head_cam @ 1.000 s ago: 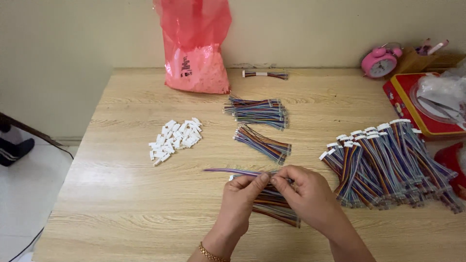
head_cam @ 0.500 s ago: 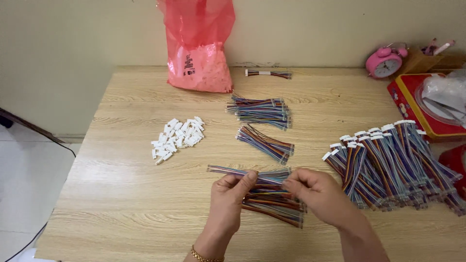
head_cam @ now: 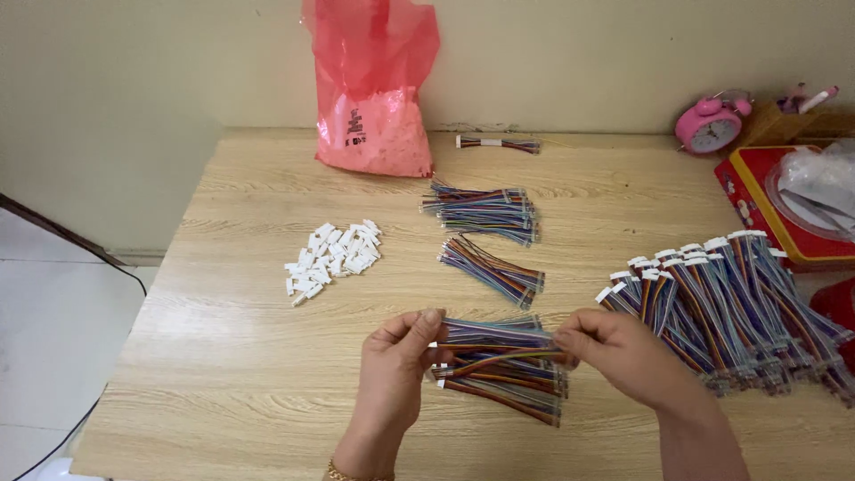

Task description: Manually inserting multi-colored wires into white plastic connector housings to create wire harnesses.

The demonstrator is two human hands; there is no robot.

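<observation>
Two hands share one flat strip of coloured wires: my left hand has its fingers clamped on the strip's left end, my right hand pinches the right end, just above a loose wire pile on the table. Left of them I see white connectors, and far right finished harnesses.

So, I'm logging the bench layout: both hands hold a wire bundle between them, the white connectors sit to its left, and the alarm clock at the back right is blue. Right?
Not quite: the alarm clock is pink, not blue, as the head view shows. The rest stands: the left hand and right hand hold a wire bundle between them, and the white connectors lie to its left.
</observation>
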